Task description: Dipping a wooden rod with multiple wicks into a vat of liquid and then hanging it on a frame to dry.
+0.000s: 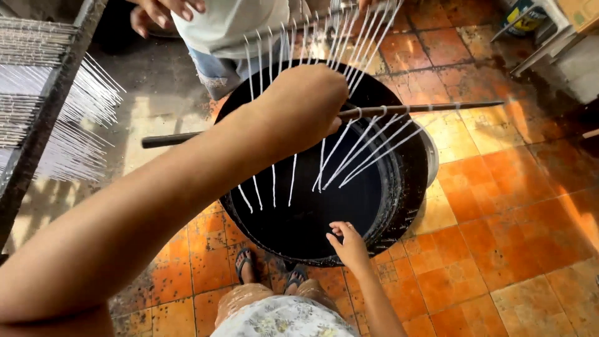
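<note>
The left hand (299, 106) is closed around a dark rod (412, 109) whose long axis runs left to right above the round black vat (399, 187). Thin white candles (349, 156) hang from the rod over the dark liquid. The right hand (349, 243) rests open-fingered on the vat's near rim, below and right of the left, gripping nothing. Another person (231, 25) stands at the far side; a drying rack (43, 112) of candles fills the left.

The left hand (299, 106) hides part of the rod (399, 110); its grip is unseen.
</note>
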